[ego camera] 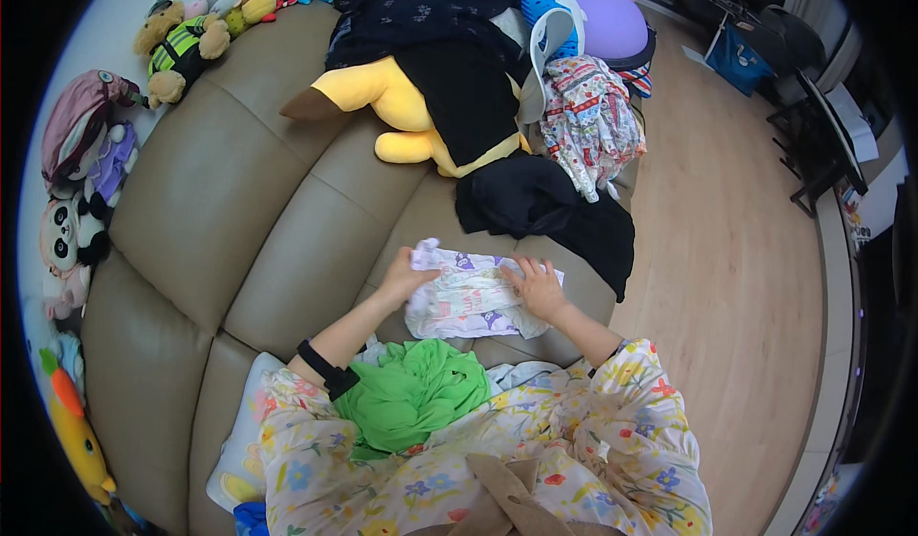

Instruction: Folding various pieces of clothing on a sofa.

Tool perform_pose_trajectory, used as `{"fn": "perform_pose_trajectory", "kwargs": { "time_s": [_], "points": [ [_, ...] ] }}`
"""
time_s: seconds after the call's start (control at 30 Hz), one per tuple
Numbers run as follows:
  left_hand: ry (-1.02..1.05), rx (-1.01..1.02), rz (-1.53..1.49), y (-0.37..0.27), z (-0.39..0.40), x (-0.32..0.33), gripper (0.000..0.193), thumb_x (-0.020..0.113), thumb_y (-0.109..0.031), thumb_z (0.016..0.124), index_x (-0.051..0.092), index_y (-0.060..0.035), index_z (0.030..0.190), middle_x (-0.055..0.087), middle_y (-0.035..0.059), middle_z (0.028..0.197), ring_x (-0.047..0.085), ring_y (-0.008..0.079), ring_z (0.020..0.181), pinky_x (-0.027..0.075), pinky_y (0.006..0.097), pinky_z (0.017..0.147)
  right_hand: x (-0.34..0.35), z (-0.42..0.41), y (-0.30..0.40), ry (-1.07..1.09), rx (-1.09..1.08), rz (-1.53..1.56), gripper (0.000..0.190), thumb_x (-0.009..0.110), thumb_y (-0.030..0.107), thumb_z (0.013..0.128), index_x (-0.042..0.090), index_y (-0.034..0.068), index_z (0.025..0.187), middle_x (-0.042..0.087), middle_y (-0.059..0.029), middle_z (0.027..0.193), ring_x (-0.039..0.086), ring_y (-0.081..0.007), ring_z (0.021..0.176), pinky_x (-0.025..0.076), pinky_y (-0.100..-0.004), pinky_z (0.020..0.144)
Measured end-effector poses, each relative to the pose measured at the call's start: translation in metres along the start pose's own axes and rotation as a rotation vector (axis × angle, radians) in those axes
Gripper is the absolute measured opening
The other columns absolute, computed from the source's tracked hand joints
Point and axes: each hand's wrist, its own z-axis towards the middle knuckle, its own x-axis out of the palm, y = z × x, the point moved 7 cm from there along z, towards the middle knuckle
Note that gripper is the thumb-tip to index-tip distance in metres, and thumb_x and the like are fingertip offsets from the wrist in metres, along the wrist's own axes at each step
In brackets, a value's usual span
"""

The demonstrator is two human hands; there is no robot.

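A white garment with purple cartoon prints (473, 292) lies folded on the sofa seat in front of me. My left hand (410, 278) grips its bunched left edge, with the thumb on top of the cloth. Fingers apart, my right hand (536, 288) rests on the garment's right side and appears to press it flat. Between my forearms and lap sits a crumpled green cloth (423, 385). Just beyond the garment, a black piece of clothing (523, 195) is spread over the seat, partly hanging over its front edge.
The leather sofa (193, 170) carries a yellow plush toy (405, 98) under dark clothes (430, 12), plus a patterned garment (592, 116) and a white visor (545, 62). Plush toys, including a panda (68, 238), line the backrest. Wooden floor (724, 285) runs along the right.
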Motion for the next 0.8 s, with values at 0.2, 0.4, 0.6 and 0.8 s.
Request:
{"fn": "perform_pose_trajectory", "kwargs": {
  "time_s": [0.2,0.4,0.6,0.8],
  "points": [
    [0.574,-0.257,0.206,0.011,-0.009,0.071,0.060,0.067,-0.034,0.066,0.043,-0.0001,0.110,0.054,0.0158,0.096,0.056,0.0208,0.079,0.046,0.0306,0.063,0.023,0.010,-0.023,0.042,0.422,0.802,0.031,0.053,0.023,0.075,0.055,0.008,0.102,0.051,-0.0118,0.105,0.048,-0.0254,0.098,0.038,-0.0341,0.083],
    [-0.200,0.043,0.625,0.050,0.033,0.007,0.055,0.071,-0.032,0.064,0.053,0.0079,0.097,0.061,0.0140,0.083,0.059,0.0275,0.077,0.046,0.0312,0.075,0.008,0.007,-0.012,0.009,0.512,0.659,0.060,0.064,0.043,0.065,0.049,0.006,0.109,0.047,-0.0118,0.110,0.044,-0.0248,0.104,0.035,-0.0355,0.085],
    [0.372,-0.299,-0.250,0.055,0.028,0.067,0.054,0.074,-0.022,0.065,0.051,0.0066,0.104,0.060,0.0142,0.094,0.058,0.0216,0.084,0.045,0.0320,0.076,0.027,-0.002,-0.044,0.127,0.538,0.264,0.078,0.067,0.054,0.055,0.047,0.007,0.114,0.047,-0.0098,0.113,0.041,-0.0222,0.109,0.028,-0.0354,0.090],
    [0.310,0.066,0.215,0.010,0.063,0.065,0.054,0.074,-0.020,0.062,0.049,0.0029,0.104,0.058,0.0151,0.096,0.056,0.0218,0.089,0.043,0.0304,0.079,0.067,-0.013,-0.033,0.532,0.457,0.543,0.067,0.069,0.049,0.058,0.056,0.004,0.106,0.059,-0.0102,0.096,0.056,-0.0234,0.090,0.041,-0.0371,0.079]
  ]
}}
